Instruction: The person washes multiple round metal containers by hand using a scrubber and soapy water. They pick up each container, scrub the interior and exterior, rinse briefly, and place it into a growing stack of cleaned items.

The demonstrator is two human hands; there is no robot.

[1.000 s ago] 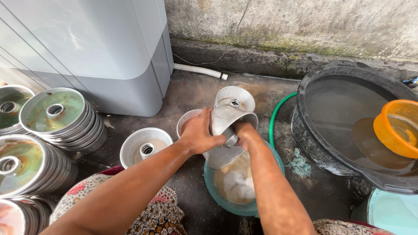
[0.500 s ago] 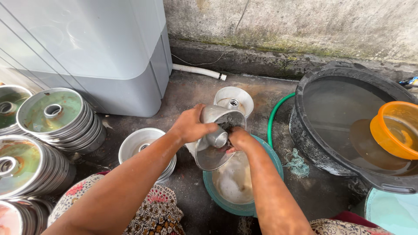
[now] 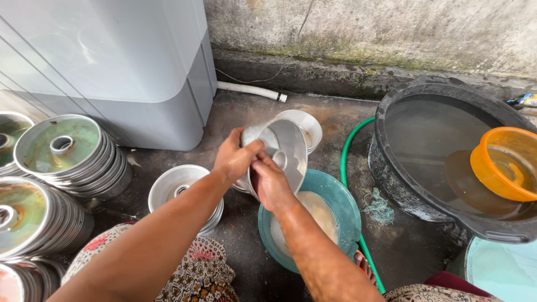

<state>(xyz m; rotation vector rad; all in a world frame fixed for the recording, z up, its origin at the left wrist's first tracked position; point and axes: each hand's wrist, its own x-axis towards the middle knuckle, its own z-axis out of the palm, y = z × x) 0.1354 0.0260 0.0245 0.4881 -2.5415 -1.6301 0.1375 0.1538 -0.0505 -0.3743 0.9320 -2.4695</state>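
Aluminium ring mould (image 3: pixel 285 151) tilted on edge, both hands (image 3: pixel 254 168) gripping

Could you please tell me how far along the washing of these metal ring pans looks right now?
Done: hard to judge; a short stack of pans sits upturned beside the teal basin, apart from the rest. In hand: the left hand holds one ring pan tilted over the basin's cloudy water while the right hand rubs inside it. Left: probably the tall stacks at the left, which look greasy.
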